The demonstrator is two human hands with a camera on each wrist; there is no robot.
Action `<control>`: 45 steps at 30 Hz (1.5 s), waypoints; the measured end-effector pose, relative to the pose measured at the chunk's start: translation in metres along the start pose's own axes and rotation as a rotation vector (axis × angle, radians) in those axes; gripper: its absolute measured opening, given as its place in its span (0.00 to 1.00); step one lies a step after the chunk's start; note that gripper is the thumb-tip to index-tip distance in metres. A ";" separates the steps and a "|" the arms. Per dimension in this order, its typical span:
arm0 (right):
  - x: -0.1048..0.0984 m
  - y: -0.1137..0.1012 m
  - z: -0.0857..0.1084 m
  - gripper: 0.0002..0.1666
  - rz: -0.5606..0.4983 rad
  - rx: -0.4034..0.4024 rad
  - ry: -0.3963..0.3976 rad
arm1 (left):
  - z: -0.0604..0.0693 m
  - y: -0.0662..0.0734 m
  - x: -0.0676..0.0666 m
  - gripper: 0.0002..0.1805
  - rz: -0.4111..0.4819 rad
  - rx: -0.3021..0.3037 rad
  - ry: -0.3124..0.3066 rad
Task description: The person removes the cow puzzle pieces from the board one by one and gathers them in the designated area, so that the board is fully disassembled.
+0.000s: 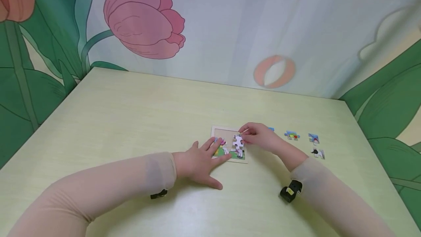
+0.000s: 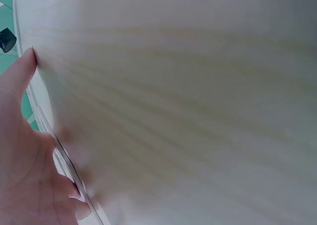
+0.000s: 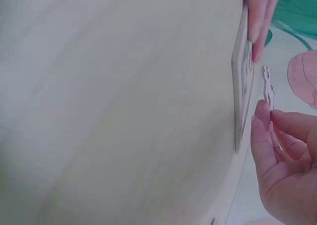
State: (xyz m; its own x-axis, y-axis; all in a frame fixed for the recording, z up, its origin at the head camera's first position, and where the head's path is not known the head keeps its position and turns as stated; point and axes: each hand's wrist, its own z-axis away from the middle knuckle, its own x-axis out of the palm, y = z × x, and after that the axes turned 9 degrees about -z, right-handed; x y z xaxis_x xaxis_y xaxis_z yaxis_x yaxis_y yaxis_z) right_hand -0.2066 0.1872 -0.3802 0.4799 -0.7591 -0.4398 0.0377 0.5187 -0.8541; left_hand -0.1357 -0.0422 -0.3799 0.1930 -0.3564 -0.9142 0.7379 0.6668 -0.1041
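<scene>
Pinching a white puzzle piece (image 1: pixel 238 140) between nearly closed fingers (image 1: pixel 249 126), the right hand (image 1: pixel 264 138) hovers over the right side of the puzzle tray (image 1: pixel 227 134); the left hand (image 1: pixel 200 162), splayed, rests there; loose pieces (image 1: pixel 314 138) lie toward the tabletop's (image 1: pixel 148 120) right edge.

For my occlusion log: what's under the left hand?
The left hand spans the table and puzzle tray; picture pieces show between its fingers, but anything directly beneath is hidden.

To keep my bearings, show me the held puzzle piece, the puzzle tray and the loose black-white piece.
Held puzzle piece (image 1: pixel 238 141): head view, middle of its white face.
Puzzle tray (image 1: pixel 226 133): head view, bare backing, far side.
Loose black-white piece (image 1: pixel 317 153): head view, middle of its printed face.
</scene>
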 end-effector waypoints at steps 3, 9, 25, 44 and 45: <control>-0.007 0.005 0.007 0.13 -0.031 -0.001 0.000 | 0.001 0.001 0.000 0.49 0.003 0.001 0.002; -0.024 0.016 0.020 0.14 -0.045 0.021 0.020 | 0.000 0.002 0.001 0.50 0.008 -0.004 0.007; -0.067 0.039 0.061 0.18 -0.040 0.036 0.044 | -0.001 0.002 0.000 0.50 -0.016 -0.006 0.003; -0.096 0.067 0.080 0.19 -0.013 0.088 0.092 | 0.001 0.002 0.001 0.50 -0.015 -0.006 0.011; -0.097 0.068 0.080 0.19 -0.007 0.094 0.095 | 0.001 0.002 0.001 0.50 -0.016 -0.006 0.010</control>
State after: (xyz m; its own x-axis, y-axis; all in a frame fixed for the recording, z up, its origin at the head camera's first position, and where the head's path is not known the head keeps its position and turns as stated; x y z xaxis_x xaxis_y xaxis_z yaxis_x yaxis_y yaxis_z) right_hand -0.1806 0.3277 -0.3737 0.3945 -0.7941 -0.4624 0.1249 0.5448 -0.8292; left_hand -0.1337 -0.0422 -0.3806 0.1748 -0.3599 -0.9165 0.7371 0.6649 -0.1205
